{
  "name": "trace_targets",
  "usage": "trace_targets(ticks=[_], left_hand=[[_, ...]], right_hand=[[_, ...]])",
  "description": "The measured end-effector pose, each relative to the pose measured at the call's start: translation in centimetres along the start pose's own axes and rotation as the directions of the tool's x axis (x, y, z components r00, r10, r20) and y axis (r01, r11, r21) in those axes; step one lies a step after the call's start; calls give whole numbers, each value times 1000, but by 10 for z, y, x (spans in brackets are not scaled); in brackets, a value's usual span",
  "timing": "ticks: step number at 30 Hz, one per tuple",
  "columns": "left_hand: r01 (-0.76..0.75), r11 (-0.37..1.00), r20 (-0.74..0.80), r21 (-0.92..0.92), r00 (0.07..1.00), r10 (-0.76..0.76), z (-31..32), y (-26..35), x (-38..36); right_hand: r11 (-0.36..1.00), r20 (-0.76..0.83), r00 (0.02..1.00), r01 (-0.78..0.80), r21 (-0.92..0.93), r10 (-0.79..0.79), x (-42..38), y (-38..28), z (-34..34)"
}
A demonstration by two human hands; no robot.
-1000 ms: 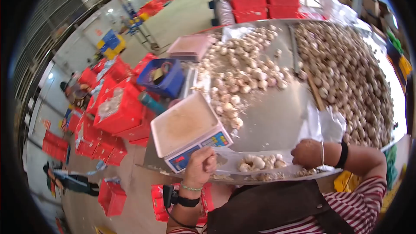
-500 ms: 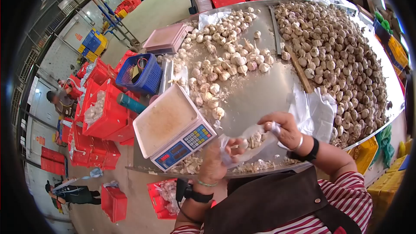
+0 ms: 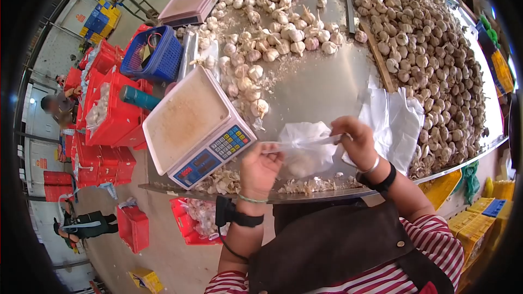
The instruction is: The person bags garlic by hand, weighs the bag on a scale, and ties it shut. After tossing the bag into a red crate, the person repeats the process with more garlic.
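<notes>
A translucent white plastic bag (image 3: 308, 155) with pale contents, likely garlic, rests at the near edge of the metal table. Its twisted ends stretch sideways between my two hands, crossing at what looks like a knot. My left hand (image 3: 259, 170) pinches one end, just right of the scale. The other end is gripped by my right hand (image 3: 355, 139), fingers curled, beside a stack of flat white bags (image 3: 389, 125). Loose garlic bulbs (image 3: 297, 35) lie beyond the hands. Dry garlic skins (image 3: 313, 186) are strewn along the near edge.
A digital scale (image 3: 188, 125) stands at the left, with a blue basket (image 3: 155, 57) and teal bottle (image 3: 139, 98) behind it. A large garlic heap (image 3: 430, 65) fills the right side, bordered by a wooden strip (image 3: 378, 57). Red crates (image 3: 117, 111) stand left.
The bag's mouth, held open around visible garlic before, is now drawn into a taut twisted line between my hands. The bag sits on the table, and the view has tilted downward.
</notes>
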State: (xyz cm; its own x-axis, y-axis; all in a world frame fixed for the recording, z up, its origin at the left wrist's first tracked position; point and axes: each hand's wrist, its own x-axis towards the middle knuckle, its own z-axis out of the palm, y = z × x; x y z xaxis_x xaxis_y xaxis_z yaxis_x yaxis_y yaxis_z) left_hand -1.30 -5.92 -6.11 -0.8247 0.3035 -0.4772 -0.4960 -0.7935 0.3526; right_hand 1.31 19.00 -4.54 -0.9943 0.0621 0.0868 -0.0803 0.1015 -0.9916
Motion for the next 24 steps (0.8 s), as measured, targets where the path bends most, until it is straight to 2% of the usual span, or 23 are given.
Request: trace_targets(ticks=[1,2,3,4,5,6,7,8,9,10,12,13,14,16,17,18,20,21,22,24], left_hand=[[12,999,-18,-41,1000,-12,-4,0,1],[22,996,-35,-82,999,-25,-6,0,1],[29,996,-44,-79,999,-32,-5,-1,2],[-11,997,-27,-70,1000,9,4,-1,6],[-53,997,-10,-64,999,52,12,-2,9],[-48,997,-15,-63,999,47,16,-1,11],[-24,994,65,-108,997,32,20,1,12],[2,989,143,-150,989,19,25,3,12],[-62,997,89,-49,994,66,33,4,8],[-59,997,90,-47,994,63,29,8,8],[-91,951,129,295,990,55,3,22,4],[-96,835,156,543,988,12,-18,30,8],[-98,834,159,543,987,13,-29,32,9],[181,796,-4,578,976,-219,-38,39,10],[266,850,-16,455,957,-291,-37,41,9],[258,852,-16,456,959,-282,-35,43,9],[242,941,176,236,942,-287,-5,37,0],[194,935,316,296,904,-287,-8,28,4],[134,928,452,349,843,-292,-8,16,11],[173,890,392,421,850,-351,40,-8,6]], right_hand=[[885,-37,992,-93,456,123,2,8,-3],[883,-35,991,-100,458,131,1,11,-6],[592,177,962,-267,760,207,-2,12,-8],[189,388,904,-419,888,180,-3,7,-10],[140,530,808,-574,807,259,0,-10,-16],[135,528,807,-573,808,264,3,-17,-15],[425,522,779,-627,653,347,6,-23,-12],[655,489,760,-633,412,427,9,-25,-11],[614,450,840,-533,582,303,10,-14,-14],[639,352,898,-436,633,264,15,-5,-20],[563,192,912,-378,735,361,22,12,-38],[523,196,889,-409,748,414,22,31,-48],[524,195,891,-406,749,411,18,46,-49],[449,192,814,-480,754,548,12,58,-42],[429,186,804,-479,766,566,12,55,-40],[428,193,806,-481,765,560,15,49,-42],[415,208,936,-316,854,285,19,16,-45],[459,302,944,-328,825,133,22,2,-46],[461,306,944,-328,825,123,24,-14,-41],[784,404,883,-420,457,238,23,-45,-14]])
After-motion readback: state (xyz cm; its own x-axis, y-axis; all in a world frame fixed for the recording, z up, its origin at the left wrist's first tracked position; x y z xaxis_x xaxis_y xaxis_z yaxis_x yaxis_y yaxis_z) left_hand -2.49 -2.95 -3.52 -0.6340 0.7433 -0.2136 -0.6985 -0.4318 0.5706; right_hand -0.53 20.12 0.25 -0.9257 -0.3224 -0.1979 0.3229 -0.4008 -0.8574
